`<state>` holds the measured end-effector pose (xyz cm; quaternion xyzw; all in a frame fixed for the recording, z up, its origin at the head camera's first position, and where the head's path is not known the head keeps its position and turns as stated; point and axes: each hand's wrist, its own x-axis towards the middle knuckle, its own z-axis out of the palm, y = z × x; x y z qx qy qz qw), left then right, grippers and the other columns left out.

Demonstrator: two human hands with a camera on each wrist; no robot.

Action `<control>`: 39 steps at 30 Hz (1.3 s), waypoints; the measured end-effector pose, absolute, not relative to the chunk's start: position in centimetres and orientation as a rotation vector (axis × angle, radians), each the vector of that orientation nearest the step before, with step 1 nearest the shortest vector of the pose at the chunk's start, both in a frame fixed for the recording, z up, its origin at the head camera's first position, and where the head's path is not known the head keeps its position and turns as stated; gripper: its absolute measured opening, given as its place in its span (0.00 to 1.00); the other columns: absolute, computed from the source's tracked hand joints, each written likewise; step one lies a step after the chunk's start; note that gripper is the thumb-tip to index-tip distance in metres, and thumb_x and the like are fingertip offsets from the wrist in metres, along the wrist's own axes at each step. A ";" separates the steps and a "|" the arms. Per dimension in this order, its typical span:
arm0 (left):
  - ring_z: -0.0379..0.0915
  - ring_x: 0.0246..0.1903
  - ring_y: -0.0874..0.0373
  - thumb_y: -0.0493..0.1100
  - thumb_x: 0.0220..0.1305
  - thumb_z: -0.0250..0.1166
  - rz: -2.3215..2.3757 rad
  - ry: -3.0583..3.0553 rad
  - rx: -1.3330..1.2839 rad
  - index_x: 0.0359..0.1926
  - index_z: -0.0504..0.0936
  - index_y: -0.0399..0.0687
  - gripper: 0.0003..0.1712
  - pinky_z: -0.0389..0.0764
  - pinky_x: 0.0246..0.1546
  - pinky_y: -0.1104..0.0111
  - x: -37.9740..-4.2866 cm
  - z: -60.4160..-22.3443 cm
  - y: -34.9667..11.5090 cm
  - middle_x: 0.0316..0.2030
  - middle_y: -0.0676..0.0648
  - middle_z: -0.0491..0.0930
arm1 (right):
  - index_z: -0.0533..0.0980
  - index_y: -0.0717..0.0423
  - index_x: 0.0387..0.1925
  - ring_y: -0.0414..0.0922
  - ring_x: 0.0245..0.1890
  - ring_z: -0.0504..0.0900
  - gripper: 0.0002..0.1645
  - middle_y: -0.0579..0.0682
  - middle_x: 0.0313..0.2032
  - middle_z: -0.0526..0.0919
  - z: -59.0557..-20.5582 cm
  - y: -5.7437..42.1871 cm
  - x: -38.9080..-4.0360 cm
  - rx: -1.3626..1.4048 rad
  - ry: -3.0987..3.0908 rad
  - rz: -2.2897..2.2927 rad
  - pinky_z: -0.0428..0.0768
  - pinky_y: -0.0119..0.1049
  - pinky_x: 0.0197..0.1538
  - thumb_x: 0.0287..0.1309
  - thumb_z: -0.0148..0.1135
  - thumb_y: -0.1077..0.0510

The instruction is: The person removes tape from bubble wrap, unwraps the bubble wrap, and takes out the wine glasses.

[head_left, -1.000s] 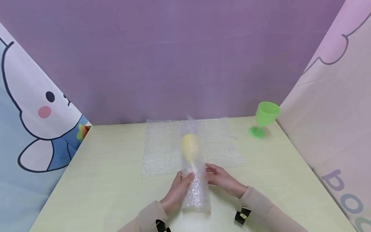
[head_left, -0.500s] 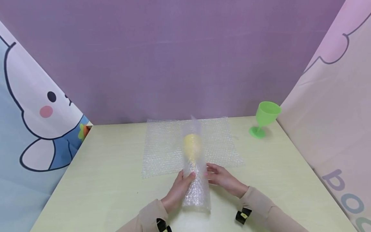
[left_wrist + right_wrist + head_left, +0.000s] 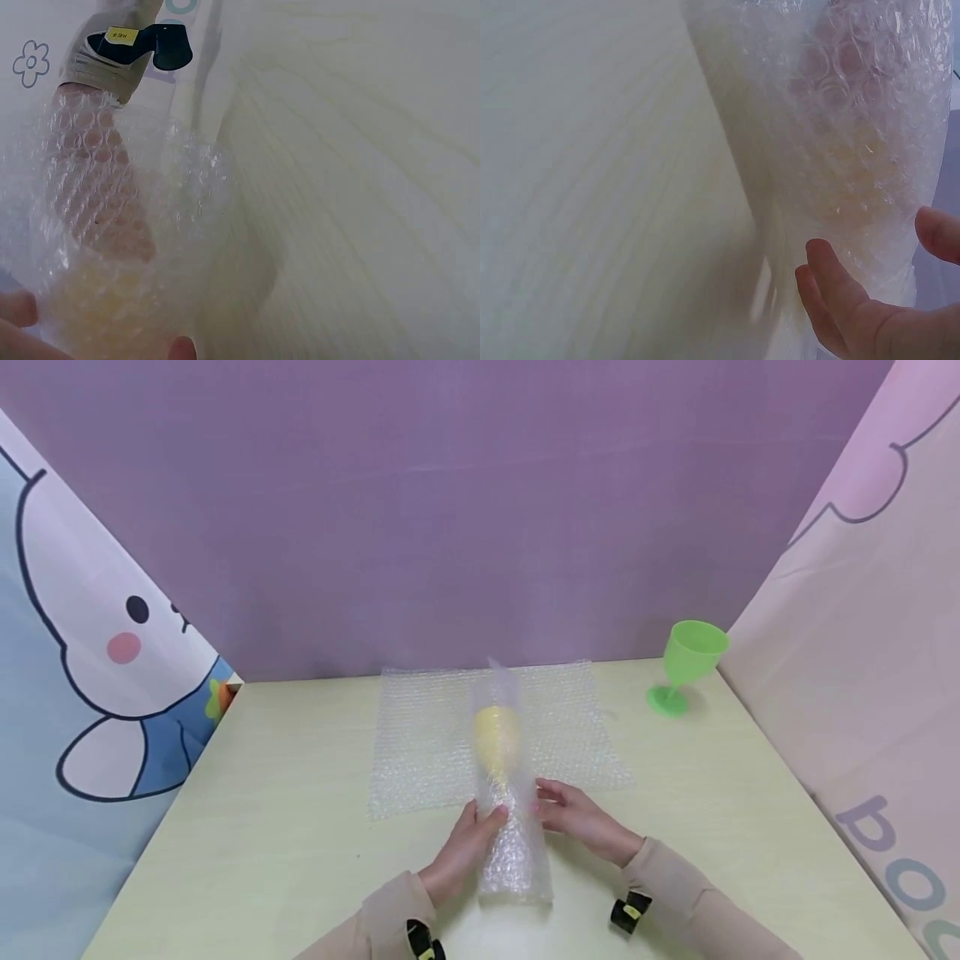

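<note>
In the head view, a roll of bubble wrap [image 3: 513,860] is wound around a yellow goblet [image 3: 497,735], whose bowl and stem show through the film. My left hand [image 3: 461,852] grips the roll from the left, thumb on top. On the other side my right hand [image 3: 581,820] has its fingers stretched out to the roll's right edge. The right wrist view shows those fingers [image 3: 836,281] and the thumb spread apart at the end of the wrapped roll [image 3: 855,165]. Through the wrap [image 3: 112,187] in the left wrist view, the right hand is visible.
Under and behind the roll, a flat sheet of bubble wrap [image 3: 420,752] lies on the pale table [image 3: 300,868]. A green goblet [image 3: 693,652] stands upright at the back right. Purple fabric [image 3: 480,510] hangs behind, with printed panels on both sides.
</note>
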<state>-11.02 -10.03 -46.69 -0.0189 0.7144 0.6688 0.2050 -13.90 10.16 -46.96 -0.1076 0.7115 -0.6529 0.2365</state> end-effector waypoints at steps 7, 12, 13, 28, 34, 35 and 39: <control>0.65 0.56 0.41 0.62 0.61 0.55 1.783 2.069 -0.009 0.67 0.48 0.33 0.48 0.65 0.58 0.46 -11.3 -46.1 -10.8 0.59 0.33 0.63 | 0.44 0.73 0.66 0.60 0.59 0.68 0.43 0.72 0.63 0.58 -47.0 10.2 -14.0 -0.303 1.925 -1.792 0.73 0.46 0.58 0.63 0.53 0.54; 0.48 0.64 0.32 0.58 0.61 0.57 1.671 2.260 0.052 0.69 0.42 0.31 0.50 0.56 0.61 0.42 -11.8 -45.4 -11.7 0.66 0.29 0.48 | 0.44 0.72 0.67 0.59 0.59 0.69 0.42 0.72 0.63 0.58 -46.9 10.3 -13.9 -0.284 1.923 -1.797 0.73 0.46 0.58 0.63 0.53 0.55; 0.46 0.65 0.32 0.56 0.61 0.57 1.654 2.298 0.084 0.69 0.42 0.32 0.50 0.55 0.62 0.42 -12.0 -45.2 -11.9 0.67 0.30 0.46 | 0.44 0.72 0.67 0.59 0.59 0.69 0.42 0.71 0.63 0.58 -46.9 10.3 -13.9 -0.281 1.933 -1.792 0.73 0.46 0.58 0.63 0.53 0.55; 0.37 0.71 0.52 0.53 0.56 0.64 1.122 2.632 0.766 0.69 0.53 0.42 0.46 0.48 0.69 0.53 -19.7 -43.0 -13.4 0.72 0.47 0.45 | 0.53 0.69 0.66 0.61 0.61 0.66 0.37 0.69 0.62 0.62 -45.6 10.5 -13.8 -0.254 2.145 -1.713 0.66 0.54 0.62 0.63 0.53 0.54; 0.33 0.71 0.56 0.57 0.55 0.63 0.975 2.640 0.788 0.70 0.49 0.42 0.50 0.46 0.70 0.57 -21.2 -43.8 -12.9 0.72 0.50 0.40 | 0.60 0.68 0.63 0.61 0.60 0.67 0.35 0.66 0.59 0.67 -45.3 10.1 -14.0 -0.245 2.346 -1.632 0.72 0.49 0.58 0.60 0.57 0.53; 0.33 0.71 0.56 0.57 0.55 0.64 0.971 2.641 0.796 0.70 0.49 0.42 0.50 0.46 0.70 0.58 -21.3 -43.9 -12.8 0.72 0.50 0.40 | 0.60 0.68 0.62 0.61 0.60 0.67 0.34 0.66 0.59 0.68 -45.3 10.0 -14.0 -0.254 2.374 -1.622 0.73 0.49 0.57 0.60 0.57 0.54; 0.32 0.71 0.56 0.57 0.54 0.65 0.978 2.649 0.836 0.70 0.49 0.40 0.51 0.45 0.70 0.58 -21.7 -44.3 -12.6 0.72 0.50 0.39 | 0.64 0.69 0.60 0.61 0.58 0.69 0.30 0.67 0.57 0.70 -45.0 10.0 -14.5 -0.316 2.477 -1.588 0.74 0.48 0.56 0.60 0.57 0.56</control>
